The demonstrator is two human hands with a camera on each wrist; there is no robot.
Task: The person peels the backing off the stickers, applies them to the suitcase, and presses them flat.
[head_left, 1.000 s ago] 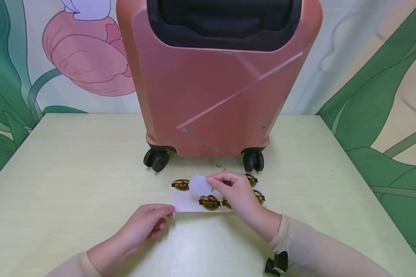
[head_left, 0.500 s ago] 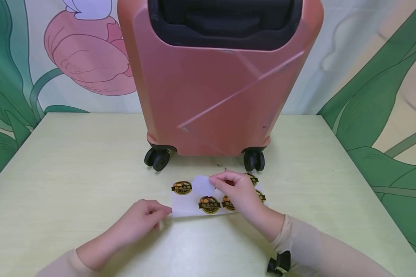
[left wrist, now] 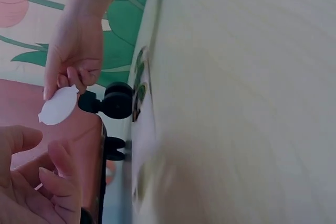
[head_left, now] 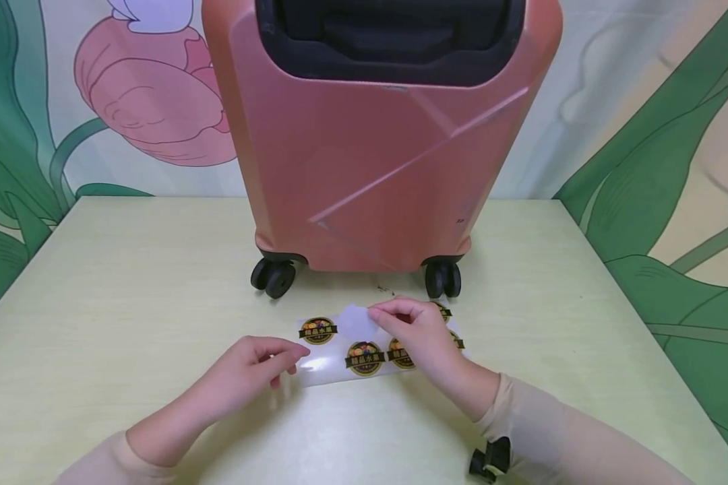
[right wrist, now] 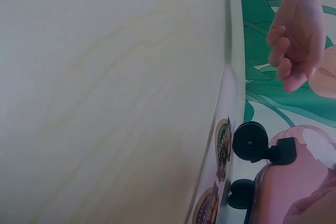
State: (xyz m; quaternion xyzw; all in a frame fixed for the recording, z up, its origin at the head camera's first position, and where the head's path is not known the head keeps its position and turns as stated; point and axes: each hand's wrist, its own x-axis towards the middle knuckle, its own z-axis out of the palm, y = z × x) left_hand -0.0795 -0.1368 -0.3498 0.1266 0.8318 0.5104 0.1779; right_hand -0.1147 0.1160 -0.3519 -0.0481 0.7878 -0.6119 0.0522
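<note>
My right hand (head_left: pixel 421 337) pinches a round sticker (head_left: pixel 358 323) by its edge, the plain white back showing. In the left wrist view, this sticker (left wrist: pixel 59 107) is lifted well clear of the table. Below it lies a white sticker sheet (head_left: pixel 327 369) bearing several black-and-gold oval fruit labels; the right hand covers part of it. My left hand (head_left: pixel 249 377) hovers at the sheet's left end, its fingers loosely bent. Seen from the left wrist, this hand (left wrist: pixel 39 187) has nothing between thumb and fingers.
A pink hard-shell suitcase (head_left: pixel 376 175) stands upright on black wheels (head_left: pixel 274 277) just behind the sheet. It rests on a pale wooden table (head_left: pixel 127 289). Behind hangs a backdrop (head_left: pixel 152 114) with painted flowers and leaves. A black device (head_left: pixel 491 459) sits at the right sleeve.
The left hand has let go of the sheet's left corner and risen slightly; the sheet's left end has shifted a little toward me. The right hand keeps its pinch on the sticker, moving slightly right.
</note>
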